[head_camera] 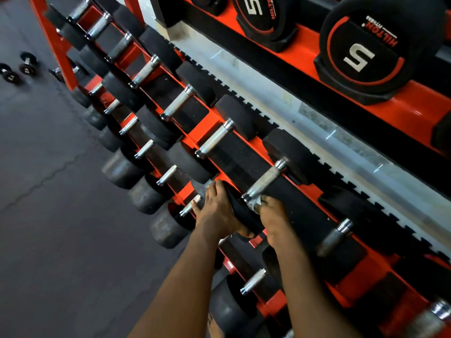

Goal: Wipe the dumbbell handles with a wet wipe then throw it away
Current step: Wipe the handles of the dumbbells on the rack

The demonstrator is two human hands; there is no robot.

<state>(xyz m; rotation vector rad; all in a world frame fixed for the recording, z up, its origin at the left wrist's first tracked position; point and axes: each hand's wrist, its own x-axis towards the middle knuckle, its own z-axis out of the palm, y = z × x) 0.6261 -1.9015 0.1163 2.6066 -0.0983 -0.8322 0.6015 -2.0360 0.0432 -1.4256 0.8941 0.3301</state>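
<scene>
The right hand (pixel 273 215) pinched a wipe (pixel 255 204) on the dumbbell handle (pixel 266 179), the left hand (pixel 214 211) clasped its weight (pixel 238 212); rough metal might shred the wipe.

2 hands (pixel 214 211) (pixel 274 219), 1 wet wipe (pixel 255 204), 2 weights (pixel 358 57) (pixel 256 11) marked 5

The rack (pixel 205 129) runs from 11 to 5 o'clock, with dumbbells (pixel 216 140) on two rows. Behind it, at 1 o'clock, stand round weights (pixel 371 52). At 10 o'clock small dumbbells (pixel 28 65) lie on the floor (pixel 48 191). The wet wipe (pixel 255 203) sits on the handle (pixel 267 179) of one dumbbell (pixel 290 152) at 5 o'clock.
</scene>
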